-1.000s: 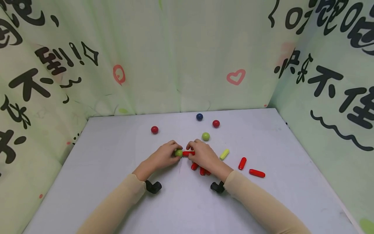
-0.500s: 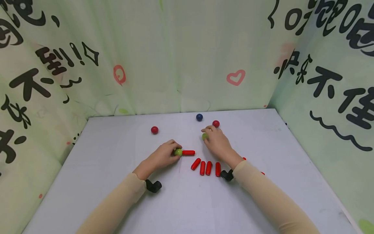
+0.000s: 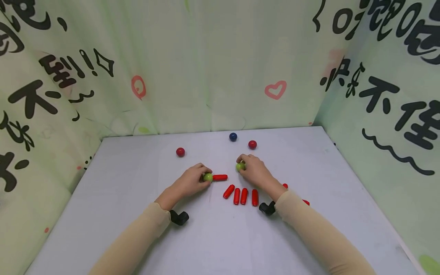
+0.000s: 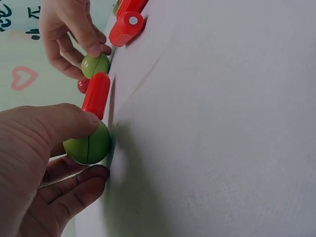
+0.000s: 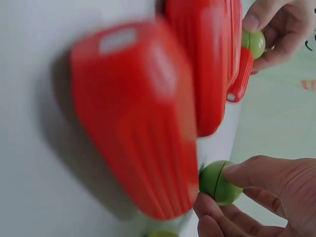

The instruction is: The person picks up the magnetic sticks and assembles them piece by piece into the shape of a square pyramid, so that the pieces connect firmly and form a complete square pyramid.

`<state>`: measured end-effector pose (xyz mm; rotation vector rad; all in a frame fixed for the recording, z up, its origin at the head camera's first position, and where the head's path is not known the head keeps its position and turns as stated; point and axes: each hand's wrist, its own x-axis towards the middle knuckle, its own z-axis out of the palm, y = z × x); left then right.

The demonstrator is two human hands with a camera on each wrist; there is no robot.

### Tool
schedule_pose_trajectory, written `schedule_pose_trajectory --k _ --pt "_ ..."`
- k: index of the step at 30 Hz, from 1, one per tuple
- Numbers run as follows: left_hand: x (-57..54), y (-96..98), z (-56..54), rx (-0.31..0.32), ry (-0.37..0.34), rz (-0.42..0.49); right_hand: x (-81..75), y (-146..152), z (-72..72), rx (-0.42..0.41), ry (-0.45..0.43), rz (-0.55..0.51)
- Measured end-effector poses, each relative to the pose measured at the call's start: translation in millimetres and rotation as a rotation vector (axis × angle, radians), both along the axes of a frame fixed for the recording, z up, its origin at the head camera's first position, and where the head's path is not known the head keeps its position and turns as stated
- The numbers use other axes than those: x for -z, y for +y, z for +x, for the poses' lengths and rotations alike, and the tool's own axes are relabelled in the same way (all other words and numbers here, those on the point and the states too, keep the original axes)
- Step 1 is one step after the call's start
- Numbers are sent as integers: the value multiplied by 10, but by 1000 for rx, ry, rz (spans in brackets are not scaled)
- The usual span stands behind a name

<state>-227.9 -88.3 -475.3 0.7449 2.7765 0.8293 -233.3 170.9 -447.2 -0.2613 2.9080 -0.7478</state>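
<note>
Pinching a glossy green ball with a dark seam (image 3: 207, 177) between thumb and fingers, the left hand (image 3: 192, 179) has it against one end of a ribbed red rod (image 3: 220, 177). The right hand (image 3: 255, 170) grips a second glossy green ball (image 3: 240, 167), apart from the rod's free end; whether this ball touches the white table (image 3: 137, 172) I cannot tell. Four more red rods (image 3: 244, 196) lie nearer the person; a shiny dark blue ball (image 3: 233, 136) sits near the far edge.

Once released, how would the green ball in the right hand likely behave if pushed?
The green ball would probably roll, being round. It seems stiff, with no dent visible where the right hand grips it. Its glossy surface might be slippery.
</note>
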Motion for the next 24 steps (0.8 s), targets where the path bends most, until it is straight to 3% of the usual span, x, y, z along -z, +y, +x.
schedule_pose_trajectory --k 24 --pt "1 -26 3 -7 0 -2 -17 -197 166 -20 -40 -47"
